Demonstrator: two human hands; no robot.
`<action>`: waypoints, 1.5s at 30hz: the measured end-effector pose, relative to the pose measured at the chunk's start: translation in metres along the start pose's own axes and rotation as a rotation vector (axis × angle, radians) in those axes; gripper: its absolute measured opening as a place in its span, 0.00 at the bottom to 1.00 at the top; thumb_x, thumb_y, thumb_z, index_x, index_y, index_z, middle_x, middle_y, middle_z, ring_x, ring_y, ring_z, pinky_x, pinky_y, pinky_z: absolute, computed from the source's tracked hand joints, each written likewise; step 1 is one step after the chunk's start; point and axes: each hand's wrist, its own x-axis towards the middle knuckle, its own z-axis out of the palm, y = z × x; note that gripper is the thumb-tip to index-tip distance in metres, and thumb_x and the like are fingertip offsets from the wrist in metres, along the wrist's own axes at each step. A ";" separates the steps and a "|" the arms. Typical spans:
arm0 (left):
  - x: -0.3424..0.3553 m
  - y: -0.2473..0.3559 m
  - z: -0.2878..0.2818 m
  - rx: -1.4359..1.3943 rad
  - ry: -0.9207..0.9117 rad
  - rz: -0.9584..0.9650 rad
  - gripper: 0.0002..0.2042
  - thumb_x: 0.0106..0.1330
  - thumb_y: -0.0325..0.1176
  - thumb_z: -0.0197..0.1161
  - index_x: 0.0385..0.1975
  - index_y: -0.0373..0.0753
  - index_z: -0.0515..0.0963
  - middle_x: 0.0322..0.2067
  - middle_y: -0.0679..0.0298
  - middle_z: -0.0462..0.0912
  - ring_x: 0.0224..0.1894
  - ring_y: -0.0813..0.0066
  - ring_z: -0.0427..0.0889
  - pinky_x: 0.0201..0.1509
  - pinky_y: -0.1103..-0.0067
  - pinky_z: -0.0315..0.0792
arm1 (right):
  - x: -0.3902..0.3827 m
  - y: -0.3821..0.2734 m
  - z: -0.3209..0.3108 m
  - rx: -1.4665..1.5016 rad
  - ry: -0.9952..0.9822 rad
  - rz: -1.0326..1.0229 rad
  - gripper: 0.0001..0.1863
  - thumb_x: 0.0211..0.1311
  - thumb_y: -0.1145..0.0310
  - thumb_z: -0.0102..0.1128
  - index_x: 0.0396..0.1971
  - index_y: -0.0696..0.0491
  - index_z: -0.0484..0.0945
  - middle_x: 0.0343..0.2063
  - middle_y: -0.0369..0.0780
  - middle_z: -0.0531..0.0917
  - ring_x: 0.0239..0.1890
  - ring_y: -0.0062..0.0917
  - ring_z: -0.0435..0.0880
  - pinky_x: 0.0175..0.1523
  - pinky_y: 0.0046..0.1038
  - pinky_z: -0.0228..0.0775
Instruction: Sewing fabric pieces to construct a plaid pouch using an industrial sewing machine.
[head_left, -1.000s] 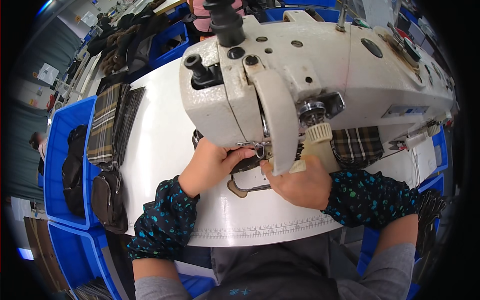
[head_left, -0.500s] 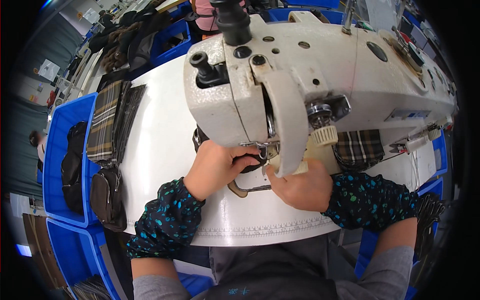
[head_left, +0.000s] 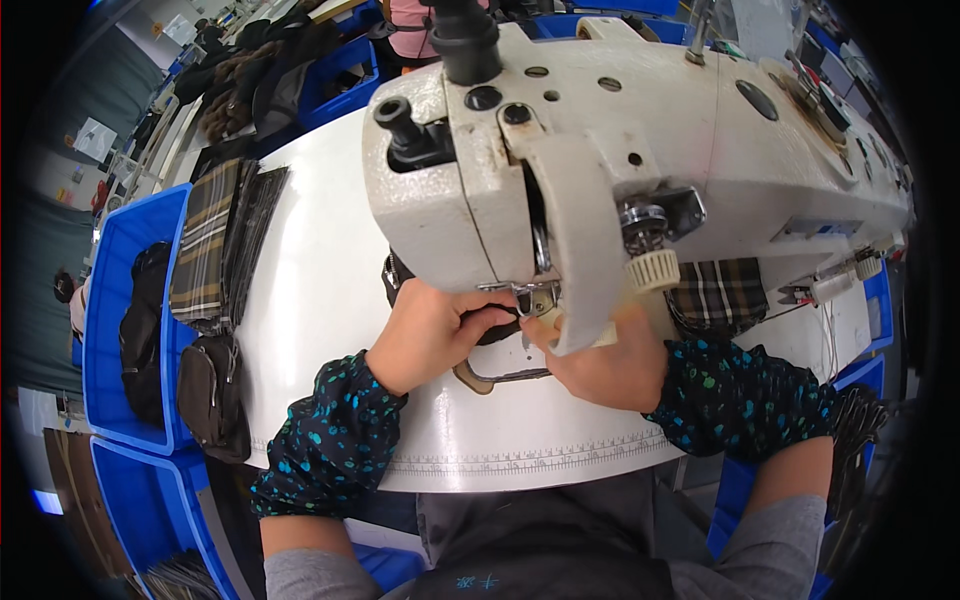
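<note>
A white sewing machine stands over the white table. Under its needle area lies a dark fabric piece with a zipper showing at its far left; the machine head and my fingers hide much of it. My left hand pinches the dark fabric piece between thumb and fingers beside the presser foot. My right hand has its fingers drawn together, their tips at the fabric's right edge by the foot. What they pinch is hidden, and the hand is partly blurred.
Plaid fabric pieces are stacked at the left, above a small dark pouch. Another plaid piece lies under the machine arm. Blue bins flank the table. A curved tan-edged piece lies before my hands.
My right hand has moved slightly up and left, its fingertips now closer to the presser foot. My left hand stays on the dark fabric piece almost unmoved.
</note>
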 end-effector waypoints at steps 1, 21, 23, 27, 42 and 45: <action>-0.001 -0.001 0.000 -0.017 0.007 0.010 0.09 0.57 0.26 0.71 0.37 0.36 0.86 0.33 0.54 0.87 0.35 0.56 0.86 0.40 0.73 0.80 | 0.004 -0.001 -0.005 0.000 0.001 0.003 0.10 0.55 0.67 0.65 0.36 0.52 0.84 0.12 0.35 0.72 0.12 0.30 0.75 0.17 0.34 0.64; -0.001 0.014 -0.004 0.283 0.011 0.077 0.09 0.54 0.32 0.73 0.35 0.44 0.88 0.33 0.61 0.87 0.35 0.56 0.84 0.39 0.69 0.78 | 0.008 0.003 -0.013 0.076 -0.065 0.004 0.09 0.60 0.64 0.67 0.28 0.54 0.81 0.14 0.36 0.74 0.15 0.34 0.76 0.22 0.37 0.65; -0.001 0.014 -0.004 0.290 0.007 0.071 0.09 0.54 0.32 0.73 0.35 0.44 0.88 0.33 0.61 0.87 0.35 0.56 0.84 0.39 0.69 0.78 | 0.002 0.004 -0.002 0.061 -0.056 0.037 0.09 0.59 0.65 0.67 0.29 0.55 0.81 0.14 0.36 0.74 0.16 0.34 0.76 0.24 0.37 0.65; 0.000 0.013 0.002 0.349 0.088 0.032 0.09 0.55 0.34 0.73 0.36 0.44 0.88 0.32 0.59 0.86 0.35 0.55 0.84 0.38 0.68 0.77 | -0.002 0.004 0.000 0.343 -0.110 0.365 0.08 0.56 0.67 0.68 0.31 0.54 0.81 0.16 0.35 0.75 0.19 0.34 0.76 0.30 0.36 0.66; 0.007 0.015 0.001 0.389 0.135 -0.027 0.10 0.56 0.35 0.73 0.38 0.46 0.86 0.32 0.60 0.85 0.36 0.54 0.83 0.38 0.66 0.76 | -0.003 0.007 -0.003 0.182 -0.091 0.164 0.16 0.54 0.66 0.66 0.45 0.47 0.85 0.21 0.34 0.73 0.20 0.31 0.75 0.28 0.35 0.63; 0.006 0.018 0.002 0.413 0.140 -0.017 0.10 0.56 0.35 0.73 0.38 0.46 0.86 0.32 0.61 0.85 0.35 0.55 0.82 0.37 0.67 0.76 | -0.006 0.013 0.000 -0.040 -0.018 -0.052 0.15 0.55 0.66 0.67 0.44 0.48 0.84 0.21 0.35 0.74 0.20 0.32 0.75 0.28 0.36 0.64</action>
